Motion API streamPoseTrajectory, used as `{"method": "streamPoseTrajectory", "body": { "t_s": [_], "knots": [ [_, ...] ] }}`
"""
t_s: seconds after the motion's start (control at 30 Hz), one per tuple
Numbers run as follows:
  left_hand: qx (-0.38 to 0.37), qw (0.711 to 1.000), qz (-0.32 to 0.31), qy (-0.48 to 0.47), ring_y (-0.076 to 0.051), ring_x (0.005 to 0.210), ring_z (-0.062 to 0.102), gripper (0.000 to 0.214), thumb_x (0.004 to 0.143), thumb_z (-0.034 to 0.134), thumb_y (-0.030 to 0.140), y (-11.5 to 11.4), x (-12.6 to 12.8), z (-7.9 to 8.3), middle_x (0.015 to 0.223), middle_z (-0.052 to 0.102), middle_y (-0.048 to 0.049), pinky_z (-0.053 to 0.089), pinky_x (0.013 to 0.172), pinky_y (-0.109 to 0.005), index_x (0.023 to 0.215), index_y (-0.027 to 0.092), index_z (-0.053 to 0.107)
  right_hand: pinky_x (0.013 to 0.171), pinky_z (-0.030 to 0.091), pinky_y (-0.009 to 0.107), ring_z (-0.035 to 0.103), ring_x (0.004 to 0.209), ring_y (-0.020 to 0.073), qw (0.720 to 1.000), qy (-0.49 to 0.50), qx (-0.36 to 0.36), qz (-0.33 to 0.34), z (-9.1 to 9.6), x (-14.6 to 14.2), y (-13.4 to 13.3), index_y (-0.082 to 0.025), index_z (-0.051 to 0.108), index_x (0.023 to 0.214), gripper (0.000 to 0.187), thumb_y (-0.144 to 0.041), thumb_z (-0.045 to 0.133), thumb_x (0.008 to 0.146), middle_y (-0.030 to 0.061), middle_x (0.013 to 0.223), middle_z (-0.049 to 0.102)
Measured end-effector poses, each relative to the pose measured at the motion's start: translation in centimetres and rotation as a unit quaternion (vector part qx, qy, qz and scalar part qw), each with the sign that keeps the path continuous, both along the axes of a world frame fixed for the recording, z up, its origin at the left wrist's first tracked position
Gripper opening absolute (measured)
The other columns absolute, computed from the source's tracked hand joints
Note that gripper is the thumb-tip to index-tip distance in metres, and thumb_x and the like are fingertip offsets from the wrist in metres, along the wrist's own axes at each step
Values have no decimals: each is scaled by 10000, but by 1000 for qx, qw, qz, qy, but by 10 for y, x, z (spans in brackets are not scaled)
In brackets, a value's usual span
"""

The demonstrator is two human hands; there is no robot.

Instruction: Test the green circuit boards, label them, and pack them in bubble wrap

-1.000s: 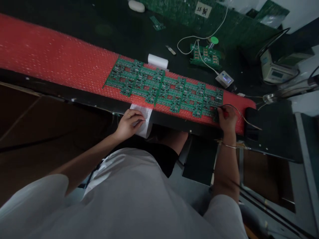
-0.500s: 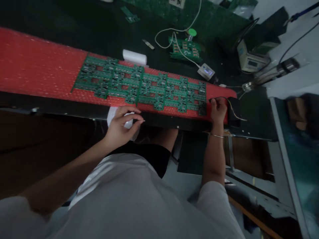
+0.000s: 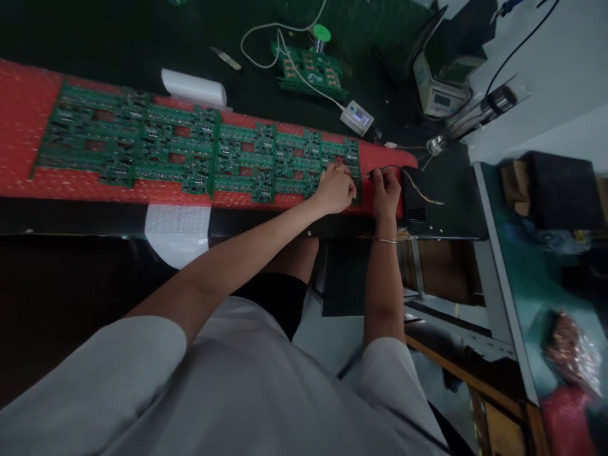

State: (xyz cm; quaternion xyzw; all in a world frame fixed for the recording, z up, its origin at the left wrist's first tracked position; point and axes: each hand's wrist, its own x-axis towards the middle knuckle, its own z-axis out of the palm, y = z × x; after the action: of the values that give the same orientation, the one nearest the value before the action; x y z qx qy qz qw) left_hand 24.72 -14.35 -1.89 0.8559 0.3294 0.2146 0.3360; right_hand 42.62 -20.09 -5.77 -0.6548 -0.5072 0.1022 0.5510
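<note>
A row of green circuit boards (image 3: 242,158) lies on red bubble wrap (image 3: 23,120) along the bench's near edge. My left hand (image 3: 336,189) is over the right end of the row, its fingers curled together against the last board; whatever they pinch is hidden. Just right of the boards, my right hand (image 3: 387,190) is closed on a thin wire lead (image 3: 412,178). The lead's dark tip points toward the boards and its loose ends trail right. A white sheet with a fine grid (image 3: 178,221), like a label sheet, hangs over the bench edge on the left.
Behind the boards lie a white roll (image 3: 194,87), a craft knife (image 3: 226,58), stacked green boards (image 3: 308,69) with a green-topped spool (image 3: 322,35), and a small white device with a lit screen (image 3: 357,118) on a cable. A boxy instrument (image 3: 437,95) stands back right.
My left hand has moved right, from beside the white sheet to the rightmost board. My right hand keeps its hold on the wire lead. The view has shifted right.
</note>
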Motion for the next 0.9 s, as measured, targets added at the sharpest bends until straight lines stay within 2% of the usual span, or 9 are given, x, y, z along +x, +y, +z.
{"method": "streamPoseTrajectory", "body": {
  "t_s": [0.17, 0.37, 0.47, 0.6, 0.7, 0.8, 0.9],
  "knots": [
    [15, 1000, 12, -4, -376, 1298, 486, 125, 895, 684, 180, 0, 2, -10, 1279, 634, -135, 455, 1068, -587, 815, 146, 774, 852, 568, 337, 633, 859, 179, 1000, -27, -10, -6, -1, 0, 0, -218, 616, 969, 524, -709, 439, 1010, 22, 855, 606],
    [26, 999, 25, 25, -384, 1293, 492, 149, 900, 641, 143, -7, 4, -2, 1270, 630, -146, 438, 1075, -587, 836, 140, 776, 863, 568, 359, 623, 838, 189, 1000, -7, -10, -4, 7, -5, -2, -219, 593, 863, 536, -740, 517, 961, 29, 823, 611],
    [46, 998, 25, 38, -377, 1303, 501, 147, 915, 634, 159, -10, -1, 0, 1292, 633, -145, 445, 1071, -568, 928, 147, 780, 881, 578, 372, 626, 846, 191, 1000, 11, -15, -5, 7, -5, -2, -222, 587, 851, 546, -760, 546, 932, 24, 811, 611],
    [134, 990, -31, 26, -344, 1347, 505, 250, 985, 569, 202, -17, -19, -2, 1365, 643, -124, 435, 1091, -529, 1128, 198, 774, 903, 583, 374, 640, 869, 189, 1000, 19, -17, -8, 3, -3, 0, -223, 584, 862, 528, -744, 544, 941, 20, 830, 624],
    [203, 972, -93, 76, -345, 1439, 457, 285, 1027, 550, 278, -25, -32, 0, 1460, 614, -128, 407, 1137, -509, 1180, 194, 775, 891, 577, 357, 649, 871, 188, 1000, 18, -14, -8, 4, -3, 0, -221, 585, 859, 516, -727, 540, 950, 31, 857, 647],
    [227, 957, -113, 139, -364, 1480, 435, 387, 1049, 532, 340, -31, -35, 7, 1523, 568, -171, 389, 1170, -498, 1311, 127, 720, 826, 574, 325, 652, 823, 178, 999, 39, -3, -13, 13, -7, 1, -209, 602, 838, 544, -745, 572, 920, 33, 831, 667],
    [219, 953, -117, 174, -387, 1508, 409, 462, 1058, 517, 398, -36, -34, 13, 1569, 526, -185, 362, 1206, -505, 1365, 100, 689, 756, 559, 303, 632, 755, 162, 999, 34, -9, -7, 29, -13, 1, -193, 648, 801, 557, -746, 651, 868, 24, 778, 678]
  ]
}}
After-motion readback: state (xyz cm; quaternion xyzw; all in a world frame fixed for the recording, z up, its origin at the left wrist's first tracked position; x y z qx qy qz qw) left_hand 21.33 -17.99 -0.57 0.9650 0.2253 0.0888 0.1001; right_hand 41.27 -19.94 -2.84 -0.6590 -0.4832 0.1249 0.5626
